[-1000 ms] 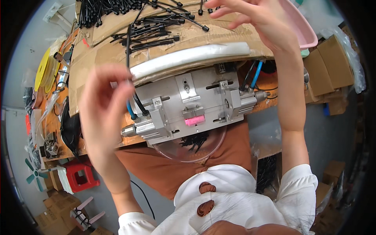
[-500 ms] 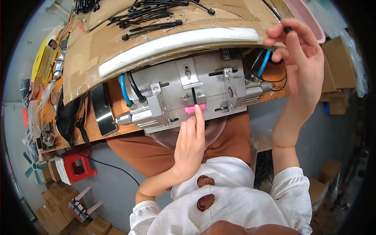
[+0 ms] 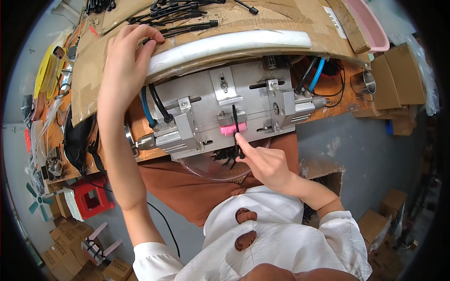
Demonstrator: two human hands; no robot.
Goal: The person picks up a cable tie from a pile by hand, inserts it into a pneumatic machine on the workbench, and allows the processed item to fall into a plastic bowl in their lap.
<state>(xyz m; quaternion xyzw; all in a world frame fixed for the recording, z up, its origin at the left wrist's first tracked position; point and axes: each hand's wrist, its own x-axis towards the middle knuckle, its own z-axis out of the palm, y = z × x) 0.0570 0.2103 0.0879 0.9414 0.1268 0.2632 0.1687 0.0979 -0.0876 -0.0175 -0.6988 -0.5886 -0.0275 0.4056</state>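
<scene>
My right hand (image 3: 269, 166) is closed on a thin black rod (image 3: 236, 122), which stands across a pink block (image 3: 228, 129) at the front of a metal clamping fixture (image 3: 206, 93). The rod's lower end passes between the thumb and fingers. At the upper left, my left hand (image 3: 127, 58) reaches over the cardboard. Its thumb and fingertips pinch the end of one of the black rods (image 3: 192, 28) lying in a loose pile there; the hand hides most of that end. A clear bowl (image 3: 201, 174) holding several black rods sits below the fixture, over my lap.
A white padded strip (image 3: 229, 46) runs along the front edge of the cardboard (image 3: 276, 18). Blue hoses (image 3: 316, 75) and black ones join the cylinders on either side. A metal cup (image 3: 363, 83) stands at right, a pink tray (image 3: 370, 25) beyond. A red stool (image 3: 91, 199) is at lower left.
My right hand has come down from the upper right to the pink block with a black rod. The left hand has left the block for the rod pile. Rods now show in the bowl.
</scene>
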